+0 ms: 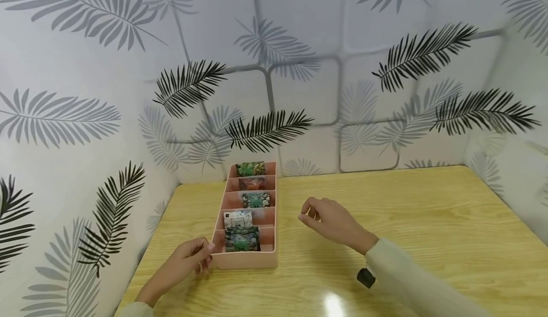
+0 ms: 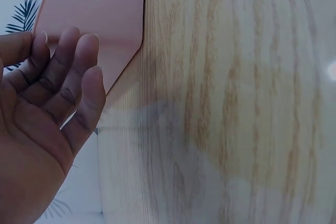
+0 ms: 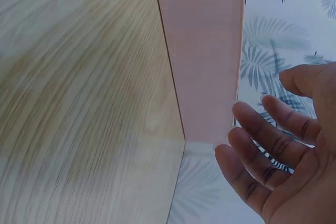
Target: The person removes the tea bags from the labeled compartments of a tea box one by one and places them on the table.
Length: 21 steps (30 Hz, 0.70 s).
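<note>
A pink divided organizer box stands on the table, its compartments running away from me. My left hand pinches the rim at its near left corner with thumb and index finger; the other fingers curve beside the wall. My right hand hovers right of the box, fingers loosely bent and holding nothing. In the nearest compartment are dark green packets. Behind them come a white packet, a green-and-white packet, a red packet and a green-yellow packet.
The light wood table stretches to the right of the box. A leaf-patterned wall closes off the back and the left side, close behind the far end of the box. A black band hangs at the right sleeve.
</note>
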{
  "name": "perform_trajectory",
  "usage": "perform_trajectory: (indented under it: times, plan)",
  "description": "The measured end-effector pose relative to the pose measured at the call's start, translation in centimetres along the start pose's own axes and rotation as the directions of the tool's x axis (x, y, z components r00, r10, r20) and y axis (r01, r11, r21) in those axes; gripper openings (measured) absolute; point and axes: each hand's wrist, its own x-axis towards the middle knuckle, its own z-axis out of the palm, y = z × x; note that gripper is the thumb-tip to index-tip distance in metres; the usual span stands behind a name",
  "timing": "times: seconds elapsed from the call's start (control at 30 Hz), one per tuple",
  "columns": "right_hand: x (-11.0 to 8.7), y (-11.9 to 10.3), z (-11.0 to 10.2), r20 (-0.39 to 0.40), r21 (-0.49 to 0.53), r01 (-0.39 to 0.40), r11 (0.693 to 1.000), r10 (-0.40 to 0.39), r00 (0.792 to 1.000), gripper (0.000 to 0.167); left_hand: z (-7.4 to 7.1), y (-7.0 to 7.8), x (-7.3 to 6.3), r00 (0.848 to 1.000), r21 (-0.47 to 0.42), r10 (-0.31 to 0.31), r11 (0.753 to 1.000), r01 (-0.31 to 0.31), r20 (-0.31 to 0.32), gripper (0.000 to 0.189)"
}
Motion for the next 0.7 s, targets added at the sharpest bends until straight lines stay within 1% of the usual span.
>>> perform_trajectory:
  times: [0.13,0.27,0.33,0.43,0.57,0.7]
  plan:
    - [1.0,-1.6,1.3,0.015,-0.026,0.068,0.997,-0.067,0.998,0.016,-0.1,0.0,0.1,1.0,-0.004,0.001,1.0,-0.001,-0.002,0.043]
    - [1.9,-3.1,2.5,0.021,-0.045,0.142,0.989,-0.141,0.99,0.011,-0.1,0.0,0.1,1.0,-0.008,0.008,1.0,-0.008,0.01,0.043]
    - [2.3,-3.8,3.2,0.015,-0.076,0.173,0.982,-0.173,0.985,0.009,-0.1,0.0,0.2,1.0,-0.012,0.006,1.0,-0.006,0.016,0.043]
    - [3.1,-4.7,4.2,0.0,-0.119,0.224,0.967,-0.226,0.974,0.01,-0.2,0.0,0.2,1.0,-0.012,0.008,1.0,-0.008,0.025,0.044]
    - [4.0,-6.0,5.4,-0.007,-0.164,0.288,0.944,-0.293,0.956,0.013,-0.3,0.1,0.2,0.998,-0.012,0.029,1.0,-0.029,0.047,0.045]
    - [4.7,-6.9,6.6,0.024,-0.25,0.311,0.917,-0.316,0.949,0.019,-0.4,0.0,0.1,0.998,-0.013,0.036,0.999,-0.035,0.057,0.044]
